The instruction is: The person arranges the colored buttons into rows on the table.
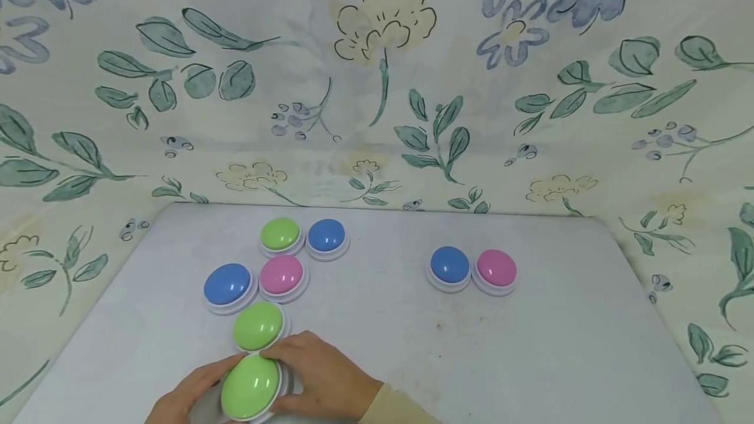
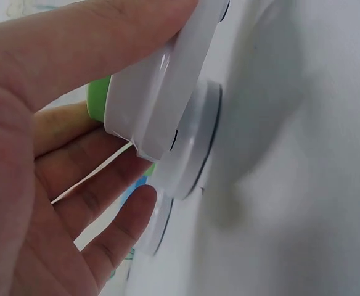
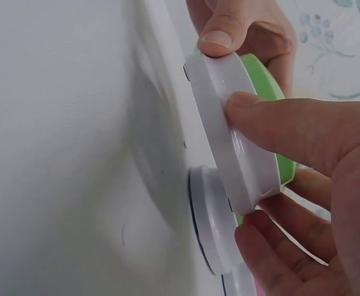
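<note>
A green dome push button (image 1: 251, 385) with a white base is held between both hands near the front of the table. My left hand (image 1: 187, 392) grips its left side, the thumb on the white base (image 2: 146, 102) in the left wrist view. From the other side my right hand (image 1: 327, 377) holds it, thumb pressed on the base's edge in the right wrist view. Both wrist views show it raised off the tabletop. Right behind it, another green button (image 1: 258, 326) sits on the table, its white base (image 3: 209, 222) partly overlapped by the held one.
Beyond stand a pink button (image 1: 281, 274) and a blue button (image 1: 227, 284), side by side. Farther back are a green button (image 1: 279, 233) and a blue button (image 1: 326, 235). To the right, a blue button (image 1: 449, 264) adjoins a pink button (image 1: 496, 267). Floral cloth (image 1: 377, 136) surrounds the white table (image 1: 559, 345).
</note>
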### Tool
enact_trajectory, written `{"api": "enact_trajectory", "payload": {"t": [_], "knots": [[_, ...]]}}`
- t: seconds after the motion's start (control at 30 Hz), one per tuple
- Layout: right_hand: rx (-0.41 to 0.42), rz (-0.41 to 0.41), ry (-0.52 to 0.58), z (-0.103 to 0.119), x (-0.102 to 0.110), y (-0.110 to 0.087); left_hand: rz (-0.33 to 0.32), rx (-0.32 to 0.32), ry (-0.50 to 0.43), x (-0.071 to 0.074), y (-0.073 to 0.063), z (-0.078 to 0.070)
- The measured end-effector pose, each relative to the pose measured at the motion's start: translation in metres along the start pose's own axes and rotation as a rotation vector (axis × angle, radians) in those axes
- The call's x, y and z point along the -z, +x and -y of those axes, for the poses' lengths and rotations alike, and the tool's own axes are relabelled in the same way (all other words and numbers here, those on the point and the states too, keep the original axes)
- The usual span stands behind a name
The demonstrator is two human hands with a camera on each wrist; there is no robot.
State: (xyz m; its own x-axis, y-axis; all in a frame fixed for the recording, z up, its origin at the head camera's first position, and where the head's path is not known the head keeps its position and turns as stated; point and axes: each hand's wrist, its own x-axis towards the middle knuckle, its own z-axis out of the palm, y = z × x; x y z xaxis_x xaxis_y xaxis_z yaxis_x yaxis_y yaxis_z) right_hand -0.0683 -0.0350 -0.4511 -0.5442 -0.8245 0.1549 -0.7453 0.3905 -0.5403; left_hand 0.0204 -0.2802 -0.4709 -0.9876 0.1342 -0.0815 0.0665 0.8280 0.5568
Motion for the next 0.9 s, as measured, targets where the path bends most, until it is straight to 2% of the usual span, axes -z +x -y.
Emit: {"api": "enact_trajectory", "payload": {"t": [0.13, 0.2, 0.4, 0.53, 0.73, 0.9], "knots": [[-0.027, 0.015, 0.012, 0.0, 0.006, 0.0, -0.115, -0.046, -0.021, 0.001, 0.001, -0.011], [-0.038, 0.018, 0.012, 0.001, 0.009, 0.0, -0.13, -0.047, -0.039, 0.002, 0.002, -0.015], [-0.05, 0.011, 0.02, -0.003, 0.014, -0.003, -0.074, 0.046, -0.022, 0.008, 0.01, -0.028], [-0.062, 0.002, 0.022, -0.006, 0.018, -0.005, -0.061, 0.073, 0.0, 0.01, 0.016, -0.035], [-0.05, -0.034, 0.026, -0.01, 0.021, -0.006, -0.101, 0.053, 0.013, 0.01, 0.022, -0.044], [-0.054, -0.069, 0.033, -0.014, 0.026, -0.007, -0.14, 0.007, 0.008, 0.009, 0.03, -0.052]]}}
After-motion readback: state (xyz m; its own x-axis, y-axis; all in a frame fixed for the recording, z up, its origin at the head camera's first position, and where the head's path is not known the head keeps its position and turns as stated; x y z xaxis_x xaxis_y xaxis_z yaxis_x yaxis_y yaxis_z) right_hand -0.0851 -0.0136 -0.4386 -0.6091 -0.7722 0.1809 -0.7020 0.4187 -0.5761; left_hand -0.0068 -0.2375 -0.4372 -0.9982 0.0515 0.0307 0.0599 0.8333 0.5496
